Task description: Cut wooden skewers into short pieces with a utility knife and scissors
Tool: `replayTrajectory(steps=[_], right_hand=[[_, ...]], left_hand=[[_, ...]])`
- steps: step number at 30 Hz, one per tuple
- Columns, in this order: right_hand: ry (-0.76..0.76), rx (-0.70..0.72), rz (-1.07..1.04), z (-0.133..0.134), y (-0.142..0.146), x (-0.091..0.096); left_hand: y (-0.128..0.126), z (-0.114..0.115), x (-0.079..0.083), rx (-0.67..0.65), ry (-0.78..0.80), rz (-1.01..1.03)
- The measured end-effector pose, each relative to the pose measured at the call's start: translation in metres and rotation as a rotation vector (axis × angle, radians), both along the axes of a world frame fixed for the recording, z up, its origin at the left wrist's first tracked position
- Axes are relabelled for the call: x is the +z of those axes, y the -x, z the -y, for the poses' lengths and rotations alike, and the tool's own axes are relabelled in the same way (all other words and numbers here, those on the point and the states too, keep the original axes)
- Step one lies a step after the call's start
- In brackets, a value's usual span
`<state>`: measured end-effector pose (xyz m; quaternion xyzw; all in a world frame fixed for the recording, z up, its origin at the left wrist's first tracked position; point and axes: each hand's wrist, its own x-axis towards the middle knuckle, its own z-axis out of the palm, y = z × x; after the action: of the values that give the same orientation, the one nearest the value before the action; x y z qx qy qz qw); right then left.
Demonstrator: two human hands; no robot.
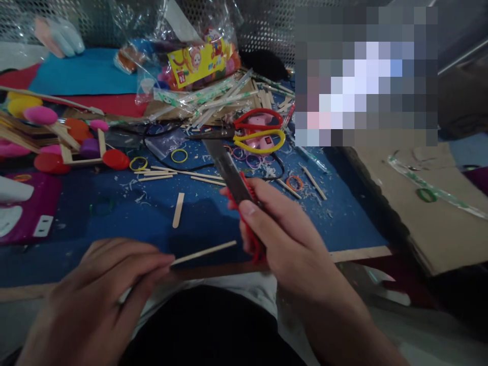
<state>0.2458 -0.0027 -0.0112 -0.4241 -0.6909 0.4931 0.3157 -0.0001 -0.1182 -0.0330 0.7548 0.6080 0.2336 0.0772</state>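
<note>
While right fingers clasp the cutter, left fingers pinch the probably light, brittle stick sensibly by its left end.

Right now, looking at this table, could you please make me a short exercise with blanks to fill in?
The knife in the right hand has a ____ handle.
The thin stick is held by the ____ hand.
The scissors have one red loop and one ____ loop.
The tabletop is ____.

Missing words: red; left; yellow; blue.

Red/yel scissors, clr bag, brn cardbd
</note>
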Motion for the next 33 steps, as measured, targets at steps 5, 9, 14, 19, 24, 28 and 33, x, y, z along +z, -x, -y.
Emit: replayTrajectory(steps=[5,9,14,19,24,28,33], right_hand=[[-0.294,-0.163,0.230,0.014,-0.031,0.003],[-0.368,-0.104,0.349,0.027,-0.048,0.006],[-0.394,-0.063,0.413,0.029,-0.056,-0.001],[-0.457,-0.055,0.414,0.026,-0.054,-0.007],[-0.485,-0.029,0.416,0.026,-0.051,-0.006],[-0.528,-0.021,0.428,0.025,-0.051,-0.008],[-0.634,0.022,0.501,0.023,-0.049,-0.015]], left_hand=[[-0.046,-0.031,0.009,-0.021,-0.079,0.023],[-0.059,-0.047,0.003,-0.075,-0.135,0.004],[-0.064,-0.052,0.001,-0.068,-0.132,0.001],[-0.048,-0.054,0.005,0.067,-0.138,-0.117],[-0.036,-0.055,0.010,0.121,-0.088,-0.094],[-0.048,-0.053,0.008,0.015,-0.089,-0.021],[-0.064,-0.054,0.004,-0.005,-0.113,-0.006]])
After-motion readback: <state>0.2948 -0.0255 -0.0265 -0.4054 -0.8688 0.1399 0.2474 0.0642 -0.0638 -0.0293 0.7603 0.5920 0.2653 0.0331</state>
